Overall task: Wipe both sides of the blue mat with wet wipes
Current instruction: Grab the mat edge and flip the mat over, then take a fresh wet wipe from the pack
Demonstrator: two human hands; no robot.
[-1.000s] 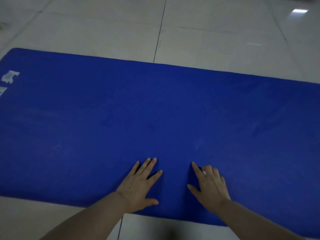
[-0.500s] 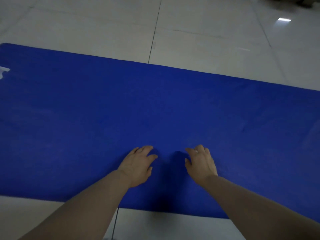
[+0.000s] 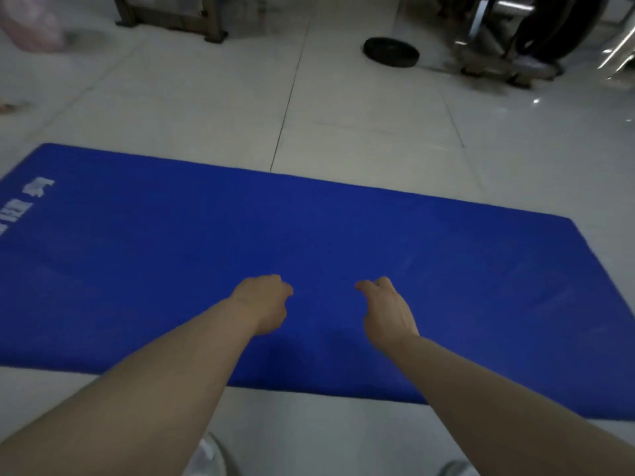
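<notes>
The blue mat (image 3: pixel 446 269) lies flat on the pale tiled floor, with white printed characters (image 3: pixel 37 187) at its left end. Both of my hands hover over the mat's near middle. My left hand (image 3: pixel 264 304) has its fingers hanging loosely curled and holds nothing. My right hand (image 3: pixel 388 310) is a little to the right, its fingers drooping downward, also holding nothing. No wet wipe shows in view.
A black weight plate (image 3: pixel 391 51) lies on the floor beyond the mat. Metal gym equipment (image 3: pixel 508 36) stands at the back right and wooden furniture legs (image 3: pixel 171 15) at the back left. My shoes (image 3: pixel 209 455) show at the bottom edge.
Both hands left the mat's surface, where they lay flat with spread fingers, and now hang above it with fingers curled. The view has tilted up, showing the room beyond.
</notes>
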